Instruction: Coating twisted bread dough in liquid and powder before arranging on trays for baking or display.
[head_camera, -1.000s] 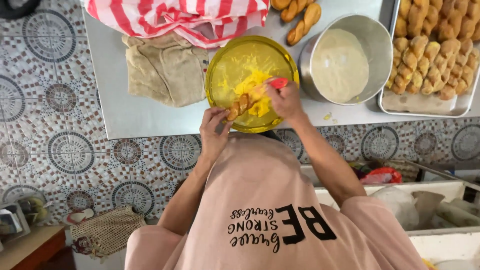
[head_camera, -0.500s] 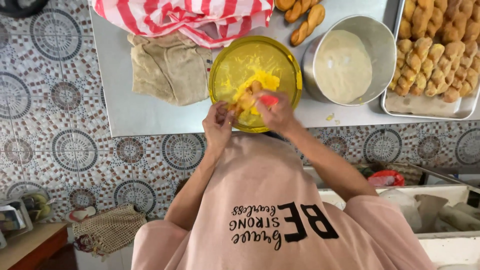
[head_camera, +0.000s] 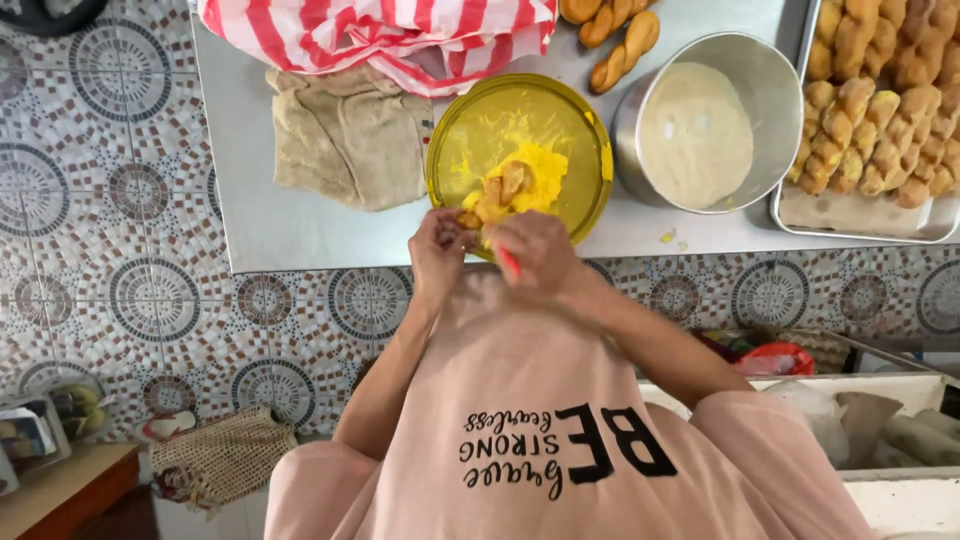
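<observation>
A yellow bowl (head_camera: 575, 120) with a yellow paste stands on the grey table (head_camera: 300, 235). A twisted dough stick (head_camera: 500, 190) lies over the bowl's near rim. My left hand (head_camera: 437, 250) pinches the stick's near end. My right hand (head_camera: 535, 255) is closed around a red-handled tool (head_camera: 508, 263) right beside it, touching the stick. Both hands are at the bowl's near edge, above my pink shirt.
A metal pot (head_camera: 700, 120) of pale batter stands right of the bowl. A tray (head_camera: 860, 222) of twisted sticks is at the far right, with loose sticks (head_camera: 625, 40) behind. A beige cloth (head_camera: 345, 140) and a red-striped bag (head_camera: 380, 35) lie to the left. The floor below is patterned tile (head_camera: 130, 290).
My right hand has drawn the red tool back from the bowl's middle to its near rim. The left hand has moved in with the stick, so both hands now meet there.
</observation>
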